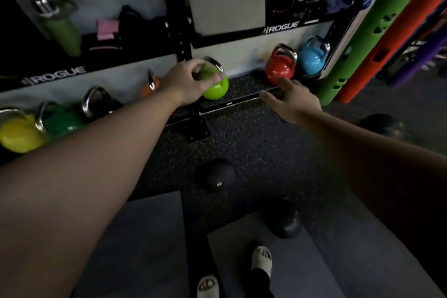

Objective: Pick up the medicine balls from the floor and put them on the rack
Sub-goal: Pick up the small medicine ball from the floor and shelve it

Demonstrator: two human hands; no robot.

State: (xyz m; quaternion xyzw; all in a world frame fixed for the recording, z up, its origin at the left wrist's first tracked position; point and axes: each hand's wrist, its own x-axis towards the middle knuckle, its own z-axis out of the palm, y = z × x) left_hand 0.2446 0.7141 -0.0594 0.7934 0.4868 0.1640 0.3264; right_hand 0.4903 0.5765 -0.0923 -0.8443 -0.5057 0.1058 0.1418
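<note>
Both hands are stretched forward toward the bottom shelf of the rack (242, 104), while the medicine balls lie behind them on the floor, back toward the person's feet. The left hand (191, 82) is curled at the handle of a lime-green kettlebell (216, 88); whether the fingers are actually closed round it cannot be told through the blur. The right hand (294, 101) is open and empty, fingers spread, hovering just in front of a red kettlebell (279, 69).

The nearest black medicine ball (216, 176) sits on the speckled floor between the two forearms, below both hands and roughly midway, perhaps slightly closer to the left. A second dark ball (283, 221) lies further back, under the right forearm, near the sandalled foot (262, 261). A third dark round shape (384, 127) out to the right is probably another.

Being round, the balls have no long axis; the next move likely calls for drawing both hands back and down.
</note>
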